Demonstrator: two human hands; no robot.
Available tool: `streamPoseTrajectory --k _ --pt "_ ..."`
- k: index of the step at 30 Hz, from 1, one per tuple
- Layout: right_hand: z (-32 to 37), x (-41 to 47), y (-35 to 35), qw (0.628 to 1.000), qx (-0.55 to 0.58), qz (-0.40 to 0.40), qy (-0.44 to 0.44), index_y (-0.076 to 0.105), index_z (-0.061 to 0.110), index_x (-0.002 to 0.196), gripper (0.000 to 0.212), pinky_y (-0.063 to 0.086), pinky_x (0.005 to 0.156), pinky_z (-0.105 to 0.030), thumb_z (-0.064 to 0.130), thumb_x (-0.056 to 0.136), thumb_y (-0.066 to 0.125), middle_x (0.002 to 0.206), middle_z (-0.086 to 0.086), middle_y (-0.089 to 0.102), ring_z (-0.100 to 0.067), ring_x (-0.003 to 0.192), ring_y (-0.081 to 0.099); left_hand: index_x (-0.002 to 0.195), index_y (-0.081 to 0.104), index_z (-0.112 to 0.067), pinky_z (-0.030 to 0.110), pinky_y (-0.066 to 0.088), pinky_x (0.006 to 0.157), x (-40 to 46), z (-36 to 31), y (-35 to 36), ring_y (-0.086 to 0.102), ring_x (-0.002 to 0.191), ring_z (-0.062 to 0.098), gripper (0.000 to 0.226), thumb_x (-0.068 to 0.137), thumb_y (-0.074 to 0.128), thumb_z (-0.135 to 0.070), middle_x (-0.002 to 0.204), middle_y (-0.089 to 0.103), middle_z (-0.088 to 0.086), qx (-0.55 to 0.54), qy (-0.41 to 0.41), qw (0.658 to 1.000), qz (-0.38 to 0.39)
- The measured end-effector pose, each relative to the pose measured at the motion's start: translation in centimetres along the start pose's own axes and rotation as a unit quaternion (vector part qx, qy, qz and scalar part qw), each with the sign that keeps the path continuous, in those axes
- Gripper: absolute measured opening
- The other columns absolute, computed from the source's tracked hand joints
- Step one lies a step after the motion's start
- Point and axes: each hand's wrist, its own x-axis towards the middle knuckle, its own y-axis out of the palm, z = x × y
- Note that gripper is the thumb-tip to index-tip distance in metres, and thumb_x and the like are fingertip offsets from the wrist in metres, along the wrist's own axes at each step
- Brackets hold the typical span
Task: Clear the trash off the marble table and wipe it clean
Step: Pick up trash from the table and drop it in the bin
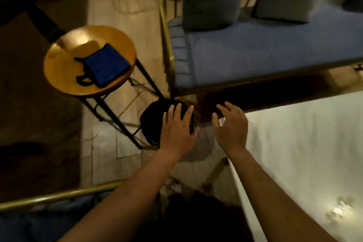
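Fingers of left hand (177, 129) and right hand (231, 127) spread, gripping nothing, above black bin (151, 124). Marble table (306, 153), four o'clock, appears cleared; wiping likely outstanding.

Both forearms are bare from the bottom edge of the picture up to the wrists, with no sleeve showing on either. The left hand (177, 129) and the right hand (231, 127) wear no gloves, rings, watch or bands. The short fingernails show pale on the left hand's fingertips (172, 106).
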Motion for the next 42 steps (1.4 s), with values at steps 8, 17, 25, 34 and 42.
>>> streamPoseTrajectory --k 8,17,25,34,42 --pt "-11.3 -7.9 -8.1 0.987 -0.045 -0.078 0.135 0.059 0.029 0.134 0.051 0.038 0.113 -0.052 0.056 0.095 0.04 0.145 -0.003 0.054 -0.027 0.133 0.05 0.159 0.009 -0.034 0.052 0.007 0.124 -0.9 -14.0 0.5 0.005 0.154 0.034 0.075 0.096 0.029 -0.069 0.167 0.01 0.01 0.061 0.185 0.981 -0.008" --pt "-27.8 -22.8 -20.1 0.935 -0.075 -0.173 0.302 0.061 0.026 0.134 0.041 0.038 0.111 -0.052 0.04 0.095 0.059 0.145 -0.005 0.052 -0.029 0.134 0.048 0.159 0.012 -0.029 0.052 0.02 0.121 -11.2 -34.5 8.0 0.016 0.151 0.037 0.078 0.095 0.037 -0.066 0.164 0.02 0.014 0.076 0.368 0.926 0.023" --pt "-40.6 -37.1 -28.0 0.86 -0.077 -0.19 0.468 0.057 0.028 0.139 0.043 0.034 0.113 -0.044 0.042 0.099 0.05 0.15 -0.003 0.048 -0.026 0.137 0.043 0.159 0.009 -0.03 0.051 0.017 0.122 -22.5 -50.8 15.9 0.013 0.151 0.035 0.073 0.098 0.037 -0.06 0.164 0.018 0.013 0.096 0.499 0.856 0.095" --pt "-50.1 -45.2 -28.8 0.806 -0.038 -0.11 0.58 0.06 0.029 0.132 0.035 0.046 0.099 -0.039 0.034 0.1 0.046 0.148 0.001 0.047 -0.027 0.129 0.047 0.16 0.008 -0.026 0.049 0.015 0.122 -24.2 -64.9 23.8 0.008 0.153 0.034 0.065 0.103 0.039 -0.022 0.166 0.011 0.013 0.168 0.604 0.772 0.106" --pt "-51.9 -42.0 -27.0 0.789 -0.124 -0.019 0.602 0.034 0.035 0.144 0.05 0.04 0.104 -0.054 0.044 0.095 0.042 0.156 -0.003 0.03 -0.04 0.138 0.031 0.154 0.03 -0.018 0.046 0.036 0.104 -19.7 -70.4 29.2 0.036 0.138 0.037 0.051 0.104 0.034 -0.016 0.155 0.032 0.016 0.228 0.646 0.721 0.101"
